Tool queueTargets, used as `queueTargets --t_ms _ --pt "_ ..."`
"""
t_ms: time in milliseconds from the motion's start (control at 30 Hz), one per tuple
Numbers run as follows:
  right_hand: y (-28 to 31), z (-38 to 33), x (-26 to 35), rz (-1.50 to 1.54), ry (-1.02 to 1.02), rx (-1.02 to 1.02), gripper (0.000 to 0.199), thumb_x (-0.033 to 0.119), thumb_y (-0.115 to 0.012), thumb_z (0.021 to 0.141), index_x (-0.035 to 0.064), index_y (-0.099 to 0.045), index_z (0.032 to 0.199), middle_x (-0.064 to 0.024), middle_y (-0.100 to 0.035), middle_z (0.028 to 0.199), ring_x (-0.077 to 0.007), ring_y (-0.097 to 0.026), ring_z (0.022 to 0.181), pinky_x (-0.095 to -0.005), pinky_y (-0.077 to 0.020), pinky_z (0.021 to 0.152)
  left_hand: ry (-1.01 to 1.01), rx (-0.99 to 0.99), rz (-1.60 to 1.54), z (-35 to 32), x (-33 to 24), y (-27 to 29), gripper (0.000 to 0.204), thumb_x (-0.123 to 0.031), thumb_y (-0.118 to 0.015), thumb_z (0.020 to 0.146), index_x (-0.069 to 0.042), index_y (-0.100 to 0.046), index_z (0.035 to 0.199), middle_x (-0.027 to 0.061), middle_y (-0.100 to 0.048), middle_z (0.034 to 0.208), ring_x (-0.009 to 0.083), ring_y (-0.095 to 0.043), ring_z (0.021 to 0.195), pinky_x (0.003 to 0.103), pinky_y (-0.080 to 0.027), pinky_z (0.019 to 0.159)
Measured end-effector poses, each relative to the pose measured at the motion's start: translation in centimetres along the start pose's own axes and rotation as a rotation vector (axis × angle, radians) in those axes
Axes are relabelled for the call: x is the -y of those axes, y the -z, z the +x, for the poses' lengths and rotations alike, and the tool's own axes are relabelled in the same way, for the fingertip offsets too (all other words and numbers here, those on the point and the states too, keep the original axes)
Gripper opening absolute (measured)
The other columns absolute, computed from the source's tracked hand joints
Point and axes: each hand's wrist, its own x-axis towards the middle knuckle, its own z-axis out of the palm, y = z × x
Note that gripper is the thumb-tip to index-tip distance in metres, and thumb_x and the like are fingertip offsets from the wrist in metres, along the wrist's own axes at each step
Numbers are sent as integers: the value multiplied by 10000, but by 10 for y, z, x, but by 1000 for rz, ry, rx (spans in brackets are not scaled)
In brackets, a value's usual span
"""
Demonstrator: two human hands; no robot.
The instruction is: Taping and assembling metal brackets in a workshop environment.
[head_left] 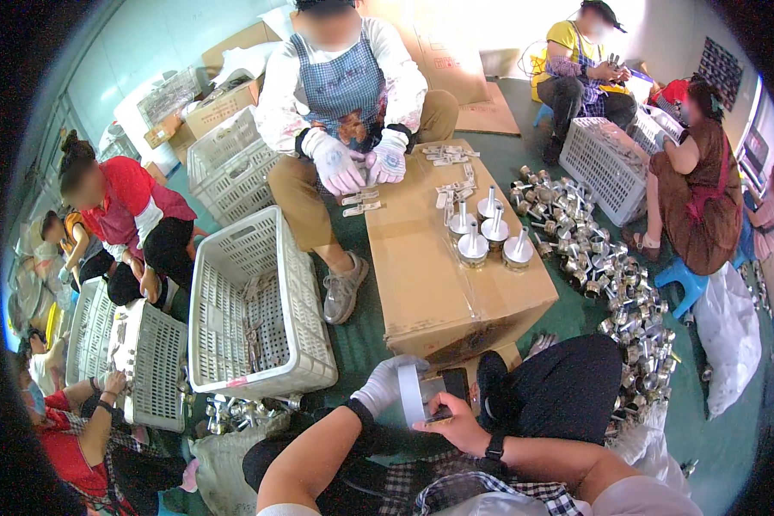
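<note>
My left hand (377, 389), in a whitish glove, is closed around the side of a white ring-shaped roll, likely tape (410, 397), held over my lap. My bare right hand (458, 426), with a dark watch at the wrist, pinches at the roll's lower right edge. A dark flat piece (452, 384) shows just behind it, its kind unclear. Beyond my hands stands a cardboard box (430, 297). On its top are several round metal parts with upright stems (494, 228) and small pale clip-like pieces (449, 155).
Across the box sits a person in white gloves (340, 163), handling small pieces. A white plastic crate (305, 340) stands to the left. Heaped metal parts (611, 284) cover the floor at right, near a white sack (727, 340). Other people sit working around, beside more crates (606, 172).
</note>
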Motion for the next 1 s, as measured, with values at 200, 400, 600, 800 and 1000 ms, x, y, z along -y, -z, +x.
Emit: queueTargets --t_ms 200,400,600,800,1000 --pt "1 0 1 2 -16 5 366 253 -794 637 44 -511 739 -45 -543 711 -130 -490 706 -263 -405 676 20 -28 14 -5 -3 -7 313 -142 -551 797 78 -553 1020 185 -601 992 302 -553 925 399 -418 885" --pt "1 0 7 -32 -32 13 359 261 -791 640 44 -525 746 -51 -562 724 -141 -507 708 -272 -412 685 27 -23 11 -4 -2 -1 314 -158 -543 802 72 -564 1015 168 -613 963 278 -563 858 379 -443 826" --pt "2 0 1 18 -72 29 359 267 -790 639 44 -531 748 -51 -567 729 -144 -516 718 -269 -409 695 32 -31 6 -3 -2 -6 309 -166 -534 807 59 -582 1012 146 -639 913 232 -588 741 334 -489 726" --pt "1 1 1 2 -63 22 361 263 -792 634 43 -528 747 -54 -558 729 -148 -518 723 -270 -410 700 14 -45 16 -3 -3 -5 308 -167 -531 808 60 -580 1011 160 -633 957 253 -590 789 338 -484 757" --pt "1 1 -1 -20 -38 14 366 260 -797 627 45 -527 750 -47 -551 734 -146 -509 724 -264 -402 684 3 -51 26 -4 -3 -6 278 -169 -534 811 41 -584 985 161 -630 969 261 -591 803 349 -485 765"
